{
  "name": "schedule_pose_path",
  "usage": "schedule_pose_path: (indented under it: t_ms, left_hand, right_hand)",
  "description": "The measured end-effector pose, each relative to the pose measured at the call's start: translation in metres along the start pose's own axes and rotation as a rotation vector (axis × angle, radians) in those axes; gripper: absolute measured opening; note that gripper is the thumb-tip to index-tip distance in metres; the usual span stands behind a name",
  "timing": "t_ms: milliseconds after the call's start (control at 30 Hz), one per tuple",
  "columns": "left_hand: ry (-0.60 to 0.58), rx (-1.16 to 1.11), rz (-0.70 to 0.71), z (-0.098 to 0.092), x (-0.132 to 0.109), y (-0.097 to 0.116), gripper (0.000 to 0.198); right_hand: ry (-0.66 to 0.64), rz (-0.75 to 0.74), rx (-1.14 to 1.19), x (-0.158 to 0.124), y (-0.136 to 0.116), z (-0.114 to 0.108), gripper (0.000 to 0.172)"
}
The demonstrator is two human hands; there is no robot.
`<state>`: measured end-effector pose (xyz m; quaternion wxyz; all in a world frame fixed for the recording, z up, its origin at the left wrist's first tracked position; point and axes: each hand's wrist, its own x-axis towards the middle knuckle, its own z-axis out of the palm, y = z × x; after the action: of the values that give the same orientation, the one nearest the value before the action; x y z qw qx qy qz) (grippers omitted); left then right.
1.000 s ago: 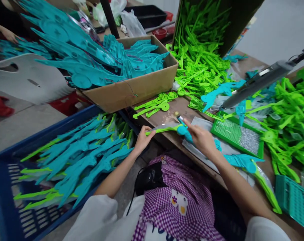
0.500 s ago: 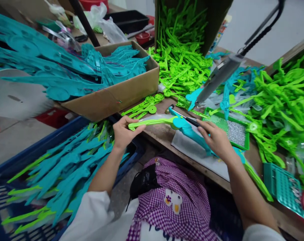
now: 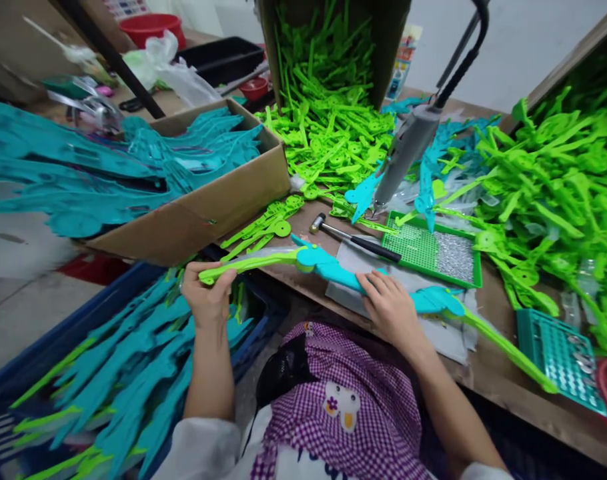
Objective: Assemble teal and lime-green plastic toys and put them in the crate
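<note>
A long part, blue in the middle (image 3: 333,269) with lime green arms at both ends, lies slantwise across the front edge of the workbench. My left hand (image 3: 208,293) pinches the tip of its left green arm (image 3: 256,260). Over the blue middle rests my right hand (image 3: 391,303), fingers bent together on it, their tips on its upper face. Just behind, a hammer (image 3: 366,245) with a black handle lies free on the bench, its head to the left. Beneath the part is a pale cloth (image 3: 341,287).
A blue crate (image 3: 13,360) of blue-green parts is at the lower left, a cardboard box (image 3: 233,193) of blue parts behind it. A grey electric driver (image 3: 406,153) hangs over the bench. Green tray (image 3: 408,247) with small metal pieces, teal tray (image 3: 558,353), green heaps (image 3: 548,193) at right.
My right hand has let go of the hammer, which now lies on the bench, and has come down onto the blue part. My left hand has moved left and down with the green arm.
</note>
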<state>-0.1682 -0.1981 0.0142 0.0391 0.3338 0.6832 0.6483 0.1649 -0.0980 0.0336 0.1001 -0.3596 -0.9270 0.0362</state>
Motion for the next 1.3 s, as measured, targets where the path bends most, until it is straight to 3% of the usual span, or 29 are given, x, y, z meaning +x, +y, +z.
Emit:
schedule_pose_path:
  t_ms: [167,233,300,433,533,633,733,800,867,967,1033,1200,1300]
  left_hand:
    - [0.036,-0.017,-0.012,0.003,0.004,0.018,0.028]
    - [0.056,-0.048,-0.013,0.014,0.010,0.019,0.028]
    - [0.108,-0.084,-0.011,0.026,0.015,0.018,0.028]
    - [0.153,-0.084,-0.025,0.038,0.019,0.016,0.029]
    - [0.178,-0.086,-0.021,0.039,0.017,0.013,0.031]
    - [0.256,-0.141,0.031,0.046,0.018,0.011,0.035]
    - [0.229,-0.164,0.075,0.059,0.025,0.014,0.037]
    - [0.186,-0.164,0.087,0.068,0.033,0.016,0.038]
    - [0.159,-0.165,0.051,0.076,0.041,0.017,0.042]
    - [0.112,-0.144,-0.085,0.081,0.048,0.013,0.047]
    - [0.080,-0.119,-0.157,0.082,0.049,0.009,0.048]
    - [0.118,-0.044,-0.178,0.084,0.050,0.010,0.042]
    - [0.152,0.025,-0.135,0.085,0.057,0.012,0.033]
  right_hand:
    - [-0.454,-0.192,0.106,0.046,0.025,-0.044,0.040]
    - [-0.532,-0.197,0.092,0.062,0.031,-0.050,0.034]
    - [-0.438,-0.108,0.062,0.065,0.031,-0.045,0.036]
    - [-0.004,0.096,0.093,0.034,0.023,-0.017,0.042]
    - [0.202,0.191,0.176,0.011,0.016,-0.006,0.030]
    - [0.156,0.246,0.260,0.013,0.012,-0.012,0.015]
    - [0.064,0.284,0.293,0.028,0.014,-0.022,0.008]
    - [0.068,0.305,0.302,0.031,0.017,-0.026,0.014]
    - [0.113,0.277,0.314,0.021,0.025,-0.029,0.032]
    - [0.189,0.223,0.253,-0.012,0.054,-0.034,0.055]
    - [0.182,0.231,0.153,-0.037,0.080,-0.036,0.057]
    - [-0.024,0.046,0.032,-0.060,0.126,-0.026,0.043]
    - [-0.036,0.021,-0.002,-0.055,0.136,-0.020,0.035]
